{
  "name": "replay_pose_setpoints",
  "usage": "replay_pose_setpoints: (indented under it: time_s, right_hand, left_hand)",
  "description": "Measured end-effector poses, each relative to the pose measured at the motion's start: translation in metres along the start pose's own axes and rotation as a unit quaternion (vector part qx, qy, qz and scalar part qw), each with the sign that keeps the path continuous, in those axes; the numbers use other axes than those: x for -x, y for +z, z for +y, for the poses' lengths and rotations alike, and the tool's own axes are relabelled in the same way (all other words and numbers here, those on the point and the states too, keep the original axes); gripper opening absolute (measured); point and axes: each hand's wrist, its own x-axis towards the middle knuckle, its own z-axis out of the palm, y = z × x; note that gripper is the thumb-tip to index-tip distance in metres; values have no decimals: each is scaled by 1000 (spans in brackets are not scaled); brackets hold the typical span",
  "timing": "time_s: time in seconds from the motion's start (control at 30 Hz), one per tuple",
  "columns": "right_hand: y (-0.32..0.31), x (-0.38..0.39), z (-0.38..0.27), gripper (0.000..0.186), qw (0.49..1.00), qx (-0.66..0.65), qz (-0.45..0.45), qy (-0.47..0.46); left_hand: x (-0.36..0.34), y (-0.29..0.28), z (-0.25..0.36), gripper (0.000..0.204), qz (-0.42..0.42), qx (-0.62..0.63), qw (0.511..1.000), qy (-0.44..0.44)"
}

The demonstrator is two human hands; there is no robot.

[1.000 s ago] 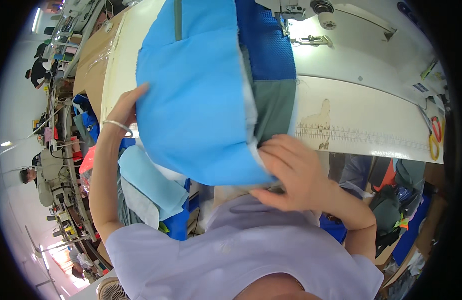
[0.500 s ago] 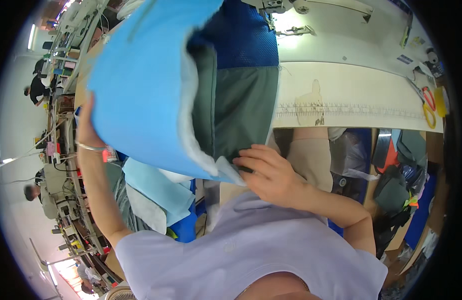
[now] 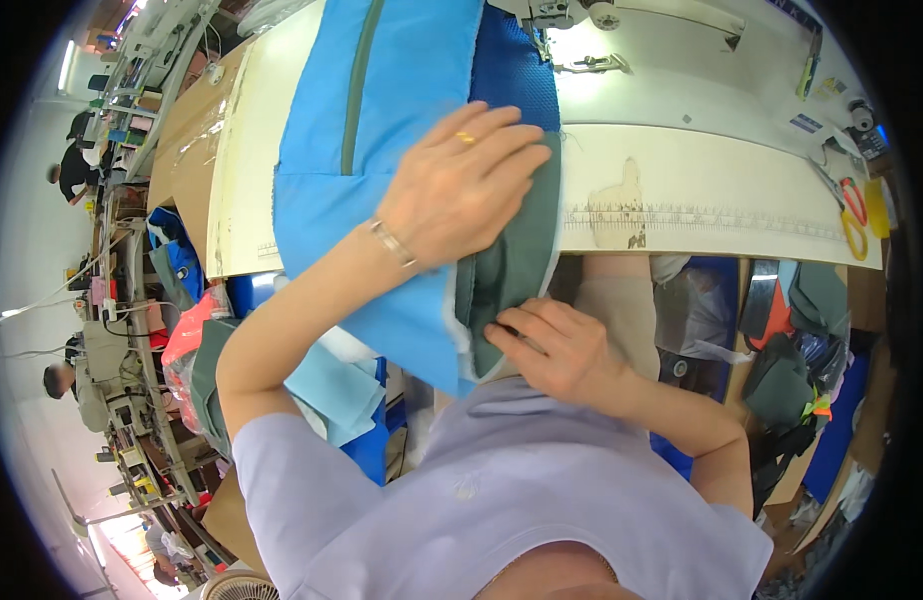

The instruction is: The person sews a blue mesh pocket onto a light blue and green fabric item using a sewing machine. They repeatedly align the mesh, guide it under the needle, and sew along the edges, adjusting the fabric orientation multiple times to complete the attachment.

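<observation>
A bright blue fabric piece with a green strip sewn on it lies over the table's front edge, hanging toward me. Beside it are blue mesh and a dark green panel with pale raw edges. My left hand, wearing a ring and bracelet, lies across the upper layers, fingers bent and slightly apart, thumb hidden. Lower down, my right hand pinches the green panel near its bottom edge.
A sewing machine stands at the back of a ruled white table, with scissors at right. Cardboard lies left; fabric bundles fill space below. Co-workers sit along machine benches at far left.
My left hand has moved from the fabric's left side rightward onto its top. The blue layer, lifted half a second ago, now lies flatter. My right hand has shifted slightly.
</observation>
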Motion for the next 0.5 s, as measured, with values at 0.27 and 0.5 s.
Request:
replay_pose_setpoints:
  time_s: [0.27,0.5]
  right_hand:
    - [-17,-4,-3,28,997,-68,15,20]
    - [-18,-9,4,27,995,-99,10,26]
  left_hand:
    - [1,37,-27,41,-64,35,997,-25]
    - [-7,38,-30,39,-90,46,994,-33]
